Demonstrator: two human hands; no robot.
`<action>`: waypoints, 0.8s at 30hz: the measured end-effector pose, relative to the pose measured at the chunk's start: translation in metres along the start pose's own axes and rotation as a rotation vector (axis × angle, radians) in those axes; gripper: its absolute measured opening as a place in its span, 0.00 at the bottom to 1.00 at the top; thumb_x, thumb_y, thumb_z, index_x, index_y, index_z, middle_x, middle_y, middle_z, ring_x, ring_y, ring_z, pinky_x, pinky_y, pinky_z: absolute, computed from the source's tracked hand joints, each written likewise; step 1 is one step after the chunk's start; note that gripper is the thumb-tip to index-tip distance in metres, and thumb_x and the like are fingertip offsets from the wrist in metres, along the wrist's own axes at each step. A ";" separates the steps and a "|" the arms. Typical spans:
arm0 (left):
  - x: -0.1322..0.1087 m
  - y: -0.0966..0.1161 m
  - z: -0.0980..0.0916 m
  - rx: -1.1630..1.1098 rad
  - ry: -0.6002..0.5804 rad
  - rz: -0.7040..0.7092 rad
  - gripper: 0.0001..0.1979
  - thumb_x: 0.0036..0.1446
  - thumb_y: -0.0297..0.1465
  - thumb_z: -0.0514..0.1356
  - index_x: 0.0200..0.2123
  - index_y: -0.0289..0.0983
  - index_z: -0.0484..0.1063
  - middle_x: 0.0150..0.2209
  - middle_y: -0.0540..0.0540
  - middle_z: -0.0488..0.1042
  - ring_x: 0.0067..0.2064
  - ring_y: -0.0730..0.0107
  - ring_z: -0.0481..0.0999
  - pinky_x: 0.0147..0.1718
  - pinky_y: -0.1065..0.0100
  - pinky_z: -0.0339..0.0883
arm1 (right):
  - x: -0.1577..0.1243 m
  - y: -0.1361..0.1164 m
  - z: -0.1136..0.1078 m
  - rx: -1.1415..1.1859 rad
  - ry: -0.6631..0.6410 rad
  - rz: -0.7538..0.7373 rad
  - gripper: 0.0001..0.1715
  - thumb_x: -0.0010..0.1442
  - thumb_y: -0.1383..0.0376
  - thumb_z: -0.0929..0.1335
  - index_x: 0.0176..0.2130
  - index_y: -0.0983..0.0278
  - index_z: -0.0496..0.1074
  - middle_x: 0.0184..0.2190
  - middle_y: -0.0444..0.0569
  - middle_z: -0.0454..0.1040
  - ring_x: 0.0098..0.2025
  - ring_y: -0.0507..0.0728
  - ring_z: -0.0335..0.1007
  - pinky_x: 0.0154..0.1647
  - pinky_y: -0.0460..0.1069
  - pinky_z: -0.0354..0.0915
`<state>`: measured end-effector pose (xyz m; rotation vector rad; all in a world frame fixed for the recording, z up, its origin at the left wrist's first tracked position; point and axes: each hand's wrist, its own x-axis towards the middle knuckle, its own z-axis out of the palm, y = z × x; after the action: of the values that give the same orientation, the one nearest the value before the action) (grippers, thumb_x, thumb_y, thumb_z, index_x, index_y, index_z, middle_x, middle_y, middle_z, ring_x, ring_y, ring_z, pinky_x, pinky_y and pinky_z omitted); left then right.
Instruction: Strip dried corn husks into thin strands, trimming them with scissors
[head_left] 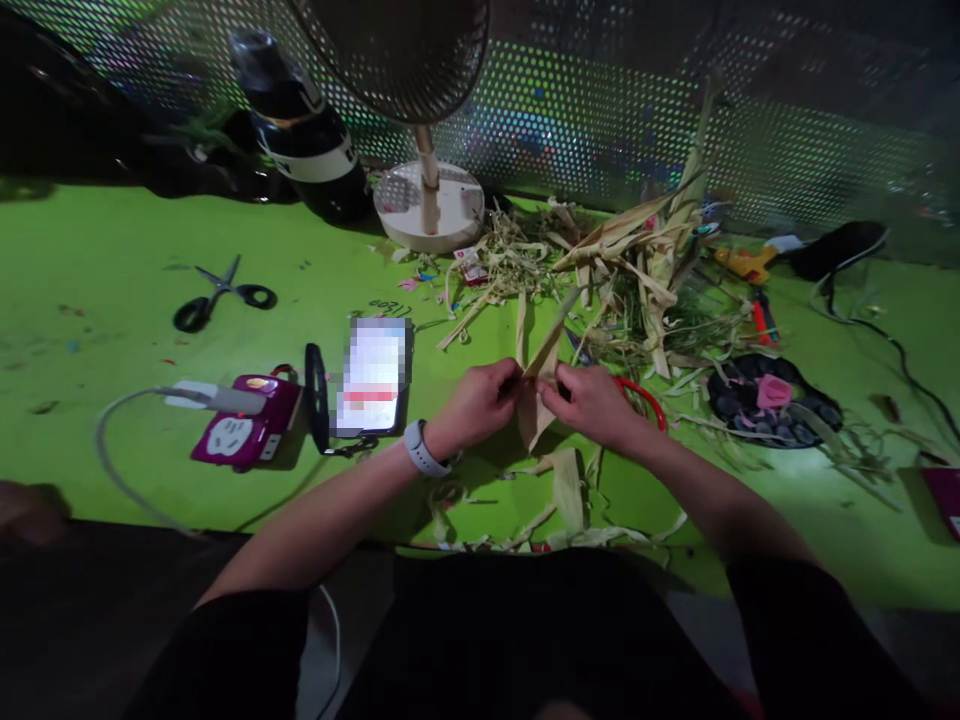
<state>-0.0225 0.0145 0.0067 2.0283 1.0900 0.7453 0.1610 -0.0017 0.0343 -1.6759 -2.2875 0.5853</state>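
Observation:
A dried corn husk is pinched between my two hands above the green table. My left hand, with a pale watch band on its wrist, grips the husk's left side with curled fingers. From the other side, my right hand pinches the husk between thumb and fingers. A red-handled tool lies partly hidden beneath my right hand, so its kind is unclear. Just in front of my body lies a loose husk strip. Behind my hands spreads a heap of dried husks and shreds.
Left of my hands are a lit phone, a purple power strip with a plugged-in cable, and black scissors. A fan and a dark bottle stand behind. To the right are a black round tray and a yellow glue gun.

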 end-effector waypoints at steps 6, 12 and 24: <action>-0.002 0.001 -0.001 0.116 -0.003 0.001 0.05 0.57 0.26 0.54 0.29 0.37 0.64 0.21 0.52 0.65 0.21 0.75 0.59 0.23 0.71 0.49 | 0.001 0.000 0.002 -0.207 -0.040 -0.141 0.17 0.64 0.62 0.59 0.31 0.66 0.70 0.20 0.48 0.69 0.21 0.52 0.57 0.27 0.48 0.46; 0.002 -0.002 0.001 -0.026 -0.035 -0.028 0.08 0.58 0.28 0.54 0.26 0.37 0.60 0.21 0.53 0.62 0.22 0.77 0.58 0.23 0.72 0.49 | 0.004 0.004 -0.009 -0.087 -0.169 -0.031 0.17 0.65 0.59 0.59 0.32 0.66 0.69 0.24 0.49 0.71 0.24 0.53 0.62 0.26 0.47 0.49; -0.002 0.000 0.003 0.027 -0.079 -0.050 0.08 0.55 0.25 0.53 0.25 0.38 0.59 0.20 0.51 0.63 0.21 0.74 0.59 0.23 0.70 0.49 | 0.001 -0.007 -0.006 -0.343 -0.188 -0.057 0.17 0.66 0.62 0.58 0.36 0.67 0.70 0.25 0.53 0.74 0.25 0.55 0.66 0.26 0.49 0.48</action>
<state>-0.0211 0.0123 0.0049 2.0279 1.1069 0.6223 0.1574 -0.0018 0.0426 -1.7566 -2.6871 0.3666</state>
